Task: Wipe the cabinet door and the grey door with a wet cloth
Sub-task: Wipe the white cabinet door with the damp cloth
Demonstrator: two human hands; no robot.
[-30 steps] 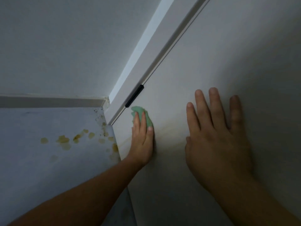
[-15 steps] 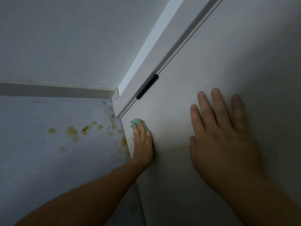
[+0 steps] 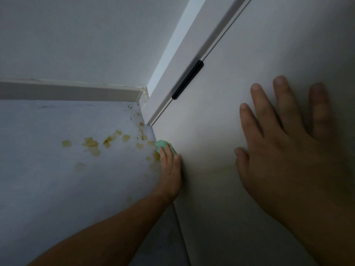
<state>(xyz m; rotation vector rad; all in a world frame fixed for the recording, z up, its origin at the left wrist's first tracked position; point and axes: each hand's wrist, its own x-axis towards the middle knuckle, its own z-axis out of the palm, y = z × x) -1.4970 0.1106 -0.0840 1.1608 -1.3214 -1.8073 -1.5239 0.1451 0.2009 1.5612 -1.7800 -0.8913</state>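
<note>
Wiping underway: left hand [image 3: 171, 169] presses green cloth [image 3: 163, 145] flat-fingered on grey door [image 3: 230, 208] bottom edge; right hand [image 3: 284, 146] splayed, empty, bracing. Cabinet door unseen.

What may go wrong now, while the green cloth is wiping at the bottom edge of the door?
1. The green cloth under the left hand sits at the bottom edge of the grey door, right beside the yellow-brown stains on the floor; it may pick up that dirt and smear it onto the door.
2. The right hand presses flat on the door; if the door swings on its black hinge, the left hand could slip off the edge.
</note>
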